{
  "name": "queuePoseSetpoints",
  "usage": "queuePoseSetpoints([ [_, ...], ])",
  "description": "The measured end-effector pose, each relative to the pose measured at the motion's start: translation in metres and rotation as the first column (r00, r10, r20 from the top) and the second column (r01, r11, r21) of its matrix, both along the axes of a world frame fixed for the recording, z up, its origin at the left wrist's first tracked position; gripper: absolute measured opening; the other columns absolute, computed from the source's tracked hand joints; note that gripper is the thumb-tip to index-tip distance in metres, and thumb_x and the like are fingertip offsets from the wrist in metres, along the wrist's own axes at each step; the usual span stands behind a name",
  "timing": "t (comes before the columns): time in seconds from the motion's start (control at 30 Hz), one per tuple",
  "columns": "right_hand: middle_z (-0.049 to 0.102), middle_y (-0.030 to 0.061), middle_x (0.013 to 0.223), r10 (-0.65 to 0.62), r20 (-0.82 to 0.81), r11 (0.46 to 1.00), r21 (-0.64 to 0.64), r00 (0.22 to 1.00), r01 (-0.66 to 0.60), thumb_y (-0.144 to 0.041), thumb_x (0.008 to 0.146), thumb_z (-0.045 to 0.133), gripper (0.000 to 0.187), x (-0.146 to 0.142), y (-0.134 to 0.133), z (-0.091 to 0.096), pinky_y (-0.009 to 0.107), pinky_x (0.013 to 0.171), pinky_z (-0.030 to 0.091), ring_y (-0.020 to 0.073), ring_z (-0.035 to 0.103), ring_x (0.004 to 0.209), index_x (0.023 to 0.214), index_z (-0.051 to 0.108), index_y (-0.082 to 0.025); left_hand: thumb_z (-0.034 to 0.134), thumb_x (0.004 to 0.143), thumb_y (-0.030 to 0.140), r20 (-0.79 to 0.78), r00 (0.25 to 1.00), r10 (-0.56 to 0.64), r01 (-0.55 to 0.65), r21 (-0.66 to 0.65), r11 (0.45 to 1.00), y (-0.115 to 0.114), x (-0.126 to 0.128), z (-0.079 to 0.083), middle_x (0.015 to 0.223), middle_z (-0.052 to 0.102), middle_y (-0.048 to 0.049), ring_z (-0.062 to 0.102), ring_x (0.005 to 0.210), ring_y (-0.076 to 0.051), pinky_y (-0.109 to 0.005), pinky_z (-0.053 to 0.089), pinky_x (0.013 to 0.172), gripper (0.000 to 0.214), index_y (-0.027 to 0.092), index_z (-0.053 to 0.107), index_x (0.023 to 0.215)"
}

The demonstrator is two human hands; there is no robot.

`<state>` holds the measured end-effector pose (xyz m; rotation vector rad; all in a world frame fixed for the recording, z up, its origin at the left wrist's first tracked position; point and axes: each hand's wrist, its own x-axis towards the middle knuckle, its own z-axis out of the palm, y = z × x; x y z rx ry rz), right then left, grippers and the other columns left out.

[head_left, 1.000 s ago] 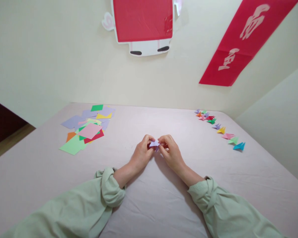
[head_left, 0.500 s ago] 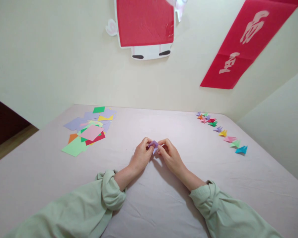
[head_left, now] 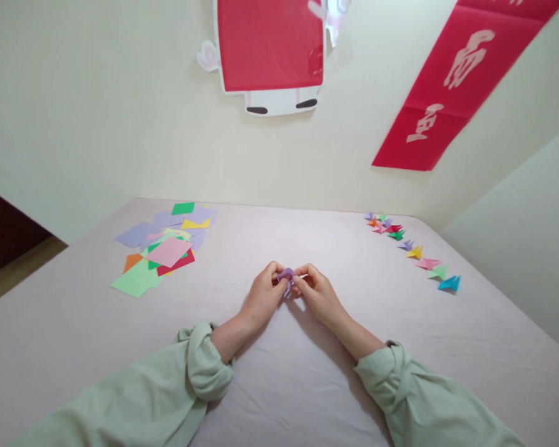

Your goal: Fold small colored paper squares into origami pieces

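Observation:
A small folded piece of purple paper [head_left: 286,274] is pinched between both my hands at the middle of the pale pink surface [head_left: 307,385]. My left hand [head_left: 263,295] grips its left side with thumb and fingers closed. My right hand [head_left: 317,293] pinches its right side the same way. Both wrists rest low over the surface, with pale green sleeves pushed up my forearms.
A loose pile of coloured paper squares [head_left: 163,248] lies at the back left. A row of several small folded paper figures [head_left: 412,249] runs along the back right, ending in a blue one [head_left: 449,284]. Red banners hang on the cream wall behind.
The purple paper looked flatter and wider a second ago; now it is folded smaller between my fingertips. My hands stayed in nearly the same place.

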<state>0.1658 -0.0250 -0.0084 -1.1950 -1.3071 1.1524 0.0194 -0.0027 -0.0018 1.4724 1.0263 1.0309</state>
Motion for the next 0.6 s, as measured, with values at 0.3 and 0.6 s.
queuePoseSetpoints([
  [0.3, 0.061, -0.0021, 0.068, 0.011, 0.005, 1.000, 0.008, 1.000, -0.011, -0.043, 0.084, 0.061, 0.025, 0.0003, 0.0002, 0.0008, 0.028, 0.062, 0.050, 0.0140, 0.060, 0.063, 0.088, 0.054, -0.020, 0.057, 0.079, 0.023, -0.015, 1.000, 0.000, 0.000, 0.026, 1.000, 0.0008, 0.0000, -0.0033, 0.073, 0.061, 0.0027, 0.061, 0.069, -0.013, -0.023, 0.045, 0.063, 0.006, 0.019, 0.052, 0.080],
  [0.6, 0.059, -0.0012, 0.073, 0.020, 0.051, 0.998, 0.055, 0.998, -0.023, -0.043, 0.086, 0.057, 0.024, 0.0036, 0.0007, 0.0030, 0.026, 0.060, 0.047, 0.0125, 0.057, 0.064, 0.087, 0.058, -0.019, 0.061, 0.079, 0.028, 0.071, 0.997, -0.013, 0.016, -0.037, 0.999, 0.0002, 0.0018, -0.0028, 0.072, 0.062, 0.0023, 0.061, 0.066, -0.013, -0.023, 0.043, 0.061, 0.015, 0.018, 0.051, 0.084],
])
